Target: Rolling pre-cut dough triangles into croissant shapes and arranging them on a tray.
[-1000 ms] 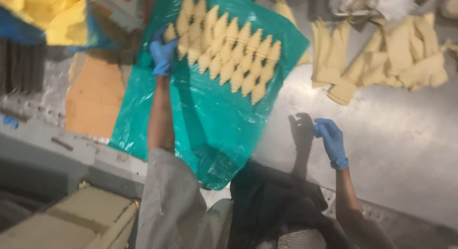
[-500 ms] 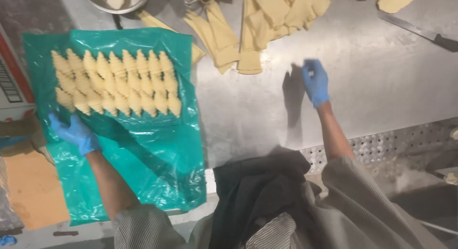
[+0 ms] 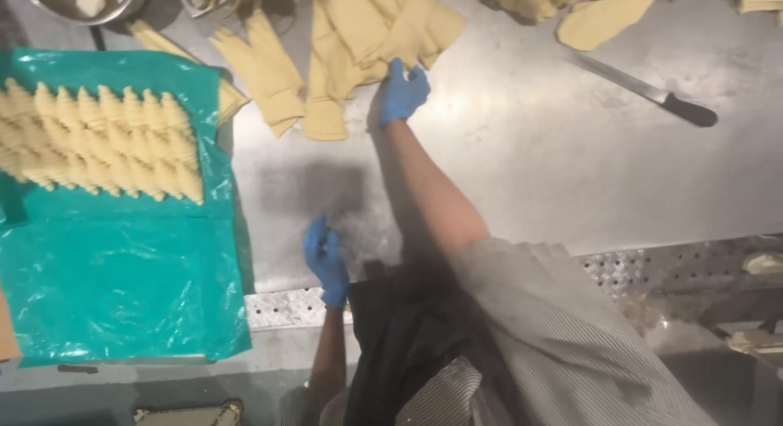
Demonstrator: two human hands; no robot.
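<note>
Both my hands wear blue gloves. My right hand (image 3: 403, 91) is stretched forward and rests on a pile of pale yellow dough triangles (image 3: 359, 42) at the back of the steel table (image 3: 522, 165); whether it grips a piece I cannot tell. My left hand (image 3: 325, 259) hangs near the table's front edge with fingers loosely apart, holding nothing. To the left lies a green plastic sheet (image 3: 114, 287) carrying several rows of shaped, rolled croissants (image 3: 98, 144).
A knife with a black handle (image 3: 644, 90) lies at the back right. More dough pieces (image 3: 571, 10) sit along the far edge. A metal bowl (image 3: 86, 0) stands at the back left. A perforated metal strip (image 3: 652, 267) runs along the table's front.
My left hand let go of the green sheet, which now lies flat at the left. My right hand reached forward onto the dough pile. The view shifted right.
</note>
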